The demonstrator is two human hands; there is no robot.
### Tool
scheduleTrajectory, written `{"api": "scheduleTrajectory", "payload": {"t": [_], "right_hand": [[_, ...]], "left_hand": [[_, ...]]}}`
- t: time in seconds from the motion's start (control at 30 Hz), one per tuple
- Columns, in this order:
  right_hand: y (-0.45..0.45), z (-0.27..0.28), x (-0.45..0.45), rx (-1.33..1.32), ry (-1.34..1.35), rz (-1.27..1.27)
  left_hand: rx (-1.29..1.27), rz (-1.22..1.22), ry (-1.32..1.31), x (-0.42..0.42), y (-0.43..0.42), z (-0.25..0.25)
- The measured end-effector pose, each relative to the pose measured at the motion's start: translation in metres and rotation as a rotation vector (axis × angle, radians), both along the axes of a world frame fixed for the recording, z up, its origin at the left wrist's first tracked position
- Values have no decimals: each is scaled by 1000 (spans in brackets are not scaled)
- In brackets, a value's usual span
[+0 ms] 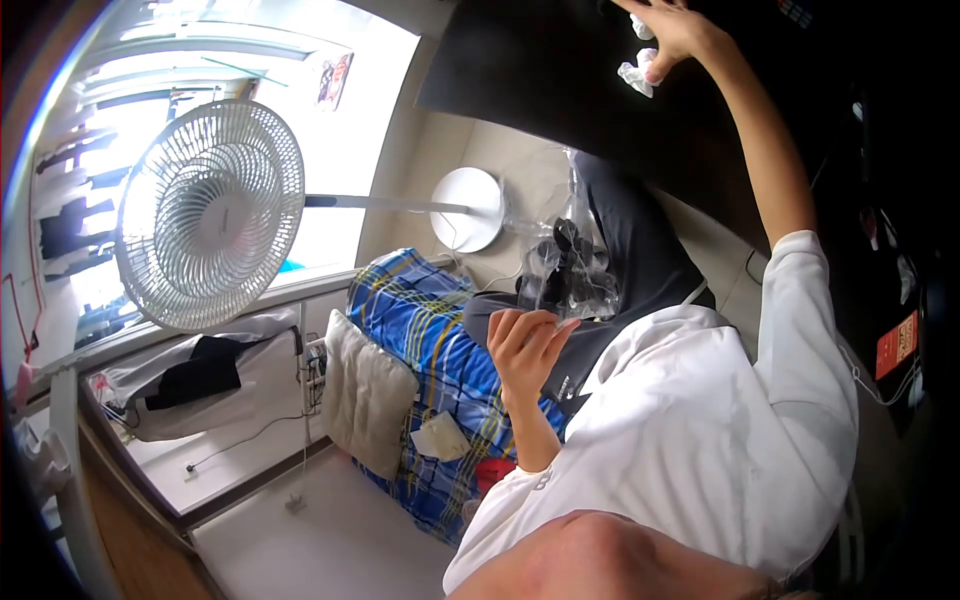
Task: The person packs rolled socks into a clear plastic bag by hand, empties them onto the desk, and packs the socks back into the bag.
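My left hand (524, 348) is raised over my lap, its fingers curled together around a small whitish thing that I cannot make out. Just beyond it, a clear plastic bag (592, 295) with dark items inside lies by my legs in dark trousers (640, 225). My right arm stretches far out over a dark tabletop (520, 60). There my right hand (680, 35) has its thumb and fingers spread. A crumpled white tissue (638, 75) lies at the thumb, and a second white piece (642, 27) shows between thumb and fingers.
To the left stands a white fan (215, 215) on a round base (468, 210). A blue plaid cloth (440, 340) and a cream cushion (365, 395) lie beside me. A red packet (897, 345) and a white cable are at the right. Laundry hangs by the bright window.
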State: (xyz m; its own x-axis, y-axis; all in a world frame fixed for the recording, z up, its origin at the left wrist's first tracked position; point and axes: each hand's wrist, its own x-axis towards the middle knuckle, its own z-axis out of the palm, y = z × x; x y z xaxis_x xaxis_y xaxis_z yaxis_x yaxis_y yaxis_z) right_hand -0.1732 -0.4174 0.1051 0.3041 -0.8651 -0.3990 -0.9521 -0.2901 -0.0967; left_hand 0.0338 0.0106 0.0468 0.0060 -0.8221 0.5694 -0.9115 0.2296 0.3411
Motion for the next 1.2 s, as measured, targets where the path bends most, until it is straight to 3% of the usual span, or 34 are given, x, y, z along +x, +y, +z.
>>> {"api": "scheduleTrajectory", "payload": {"t": [0.03,0.13,0.2,0.4,0.47,0.53,0.6,0.63,0.67,0.7,0.77,0.93,1.03,1.2], "right_hand": [[-4,-13,-3,-61,-43,180],[-5,-35,11,-91,-6,341],[14,-9,26,-33,16,163],[22,-4,44,-144,72,349],[20,-4,44,-36,6,170],[28,-5,47,-119,-53,208],[35,11,52,83,46,234],[33,9,52,82,-13,285],[24,-16,38,-8,-327,347],[46,-9,47,-5,-323,351],[102,1,61,128,-580,764],[180,15,88,145,-504,1146],[184,12,90,152,-366,1202],[182,22,85,143,-387,1149]], "left_hand": [[5,-2,-2,-1,0,0],[6,-11,2,-1,0,2],[-2,-7,4,0,1,0],[13,-1,24,-3,4,0],[3,5,17,-5,3,-2],[1,16,11,-6,4,-3],[-4,5,8,-7,4,0],[-16,2,22,-7,5,-1],[-15,7,25,-8,6,-2],[-18,16,28,-10,6,-2],[-4,44,48,-13,7,-2],[34,39,32,-16,5,2],[43,8,42,-22,3,4],[35,-24,45,-28,1,2]]}}
